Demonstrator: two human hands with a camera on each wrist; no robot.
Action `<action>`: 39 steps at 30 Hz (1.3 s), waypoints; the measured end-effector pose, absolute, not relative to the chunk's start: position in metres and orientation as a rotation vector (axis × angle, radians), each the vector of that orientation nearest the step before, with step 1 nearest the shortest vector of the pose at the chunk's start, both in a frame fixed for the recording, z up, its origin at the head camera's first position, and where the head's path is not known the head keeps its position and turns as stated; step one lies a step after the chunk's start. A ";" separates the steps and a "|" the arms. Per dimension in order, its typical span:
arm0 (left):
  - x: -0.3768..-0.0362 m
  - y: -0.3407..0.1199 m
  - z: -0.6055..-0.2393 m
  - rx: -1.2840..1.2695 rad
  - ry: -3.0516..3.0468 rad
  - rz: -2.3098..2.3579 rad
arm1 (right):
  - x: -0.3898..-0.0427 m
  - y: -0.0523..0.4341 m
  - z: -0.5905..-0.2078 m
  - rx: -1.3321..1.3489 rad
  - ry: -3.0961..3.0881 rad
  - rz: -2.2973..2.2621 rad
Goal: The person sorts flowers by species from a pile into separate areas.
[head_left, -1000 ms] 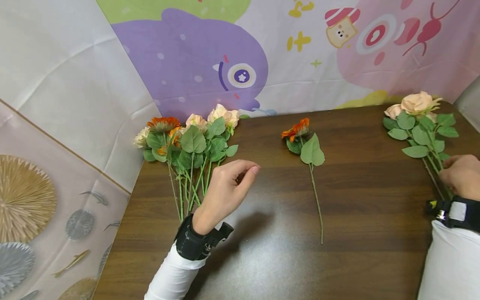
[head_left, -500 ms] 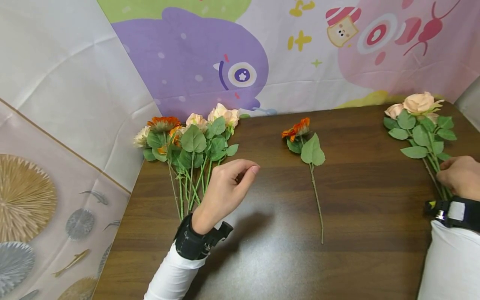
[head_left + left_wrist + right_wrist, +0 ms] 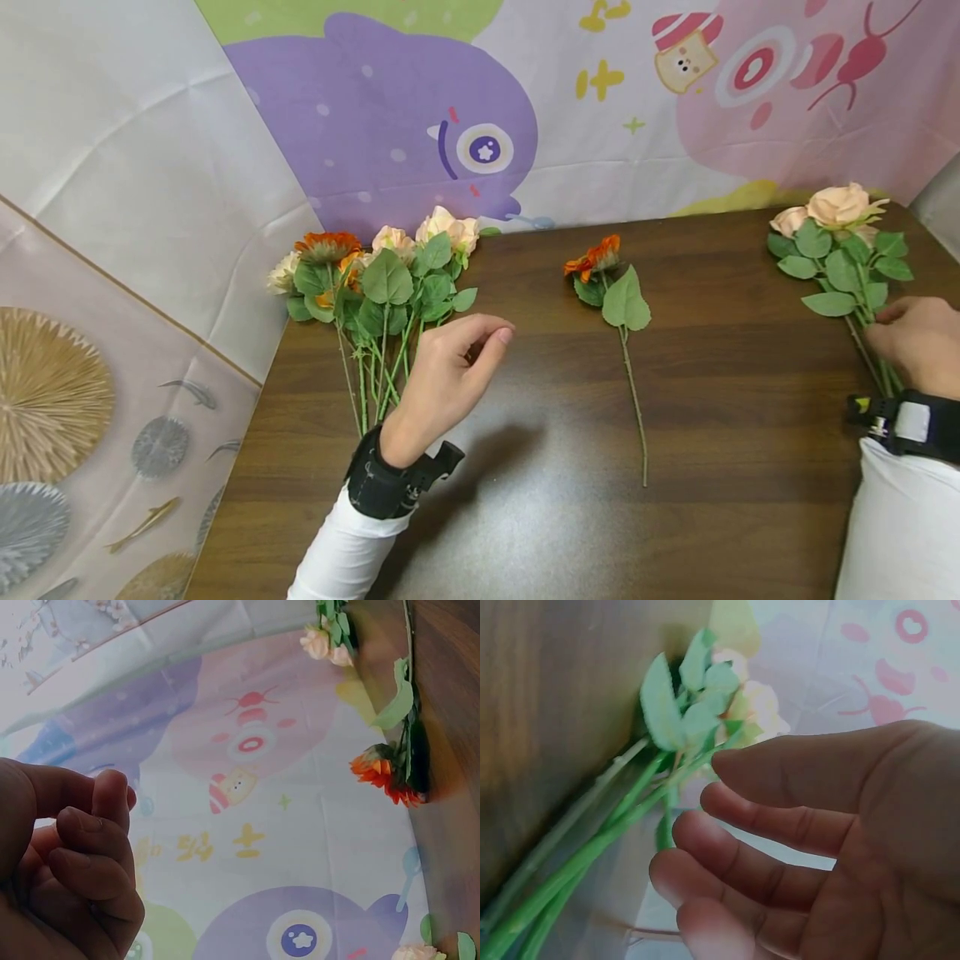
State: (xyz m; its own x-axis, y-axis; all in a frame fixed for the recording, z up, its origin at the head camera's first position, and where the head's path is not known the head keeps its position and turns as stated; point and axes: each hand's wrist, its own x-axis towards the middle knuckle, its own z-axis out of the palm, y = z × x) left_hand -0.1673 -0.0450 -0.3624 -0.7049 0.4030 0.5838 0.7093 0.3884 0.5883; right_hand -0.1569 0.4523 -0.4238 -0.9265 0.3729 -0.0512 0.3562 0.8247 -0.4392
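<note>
My right hand point(image 3: 917, 343) hovers at the stems of a bunch of peach roses point(image 3: 842, 208) on the right. In the right wrist view its fingers point(image 3: 705, 844) are spread and loosely bent, holding nothing, and the green stems point(image 3: 577, 862) run beside them. Whether the thumb tip touches a stem I cannot tell. My left hand point(image 3: 450, 379) hangs in the air over the table, fingers loosely curled, thumb near the index finger, with nothing in it. A single orange flower point(image 3: 596, 260) with a leafy stem lies between the hands.
On the left lies a pile of several artificial flowers point(image 3: 386, 283), orange and cream, their stems partly hidden behind my left hand. A brown wooden table point(image 3: 720, 517) carries everything. A cartoon-printed cloth point(image 3: 585, 175) stands along its back edge, and a pale cloth point(image 3: 165, 250) borders the left.
My right hand has shifted slightly up and to the left by the rose stems, its fingers looser. The bunch moved very slightly at first. My left hand has barely moved.
</note>
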 end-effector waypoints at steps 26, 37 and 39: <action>-0.193 -0.127 -0.340 -0.301 -2.427 -1.093 | -0.169 0.379 -0.377 -0.432 -3.047 0.575; -0.219 -0.155 -0.370 -0.002 -2.919 -0.661 | -0.168 0.337 -0.367 -0.257 -3.000 0.552; -0.223 -0.159 -0.376 0.019 -3.009 -0.607 | -0.168 0.332 -0.365 -0.223 -2.999 0.561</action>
